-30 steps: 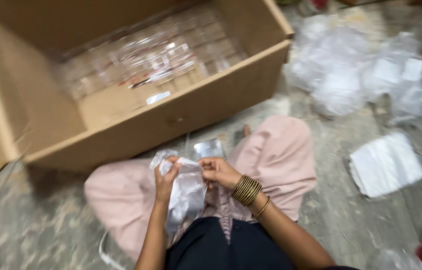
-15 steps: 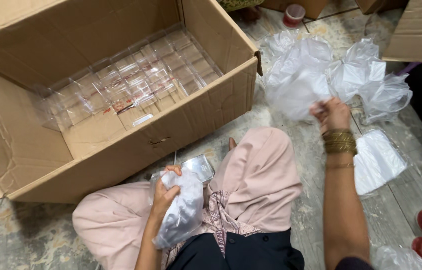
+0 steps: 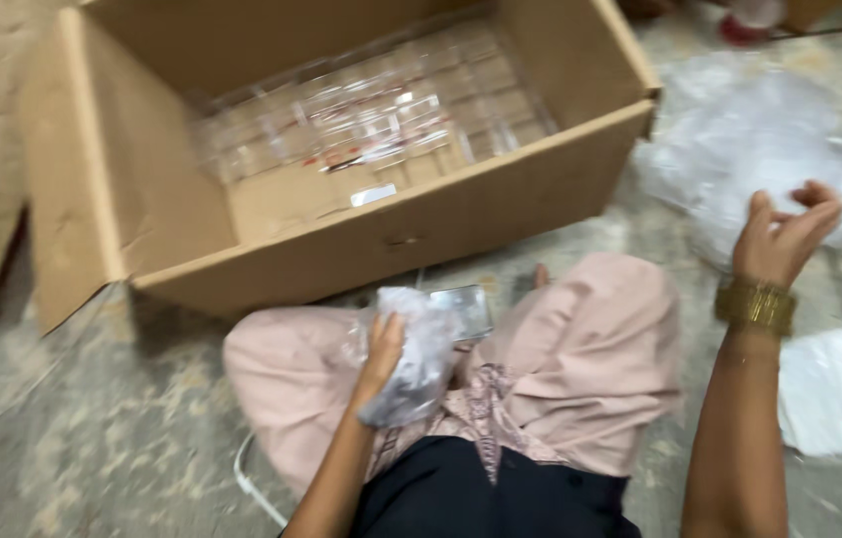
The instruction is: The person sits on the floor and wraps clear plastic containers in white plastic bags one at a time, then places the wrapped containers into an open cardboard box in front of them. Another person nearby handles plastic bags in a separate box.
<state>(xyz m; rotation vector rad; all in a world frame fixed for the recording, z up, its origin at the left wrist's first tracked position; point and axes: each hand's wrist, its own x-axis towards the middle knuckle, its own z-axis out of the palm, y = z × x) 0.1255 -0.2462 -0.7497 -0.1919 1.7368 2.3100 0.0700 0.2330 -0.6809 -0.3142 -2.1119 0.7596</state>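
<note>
— Where's the bag?
— In the left hand [image 3: 381, 351], on the lap. That grip is clenched round a crumpled clear plastic bag [image 3: 419, 351], which bulges to the right of the fingers.
— How does it look?
— Shiny, wrinkled, blurred; a flat clear case [image 3: 464, 309] touches its far side.
— The right hand [image 3: 778, 239]?
— Raised at right above the plastic heap [image 3: 740, 149], fingers loosely curled, grip released and holding nothing. The box [image 3: 421, 224] sits beyond the knees.
</note>
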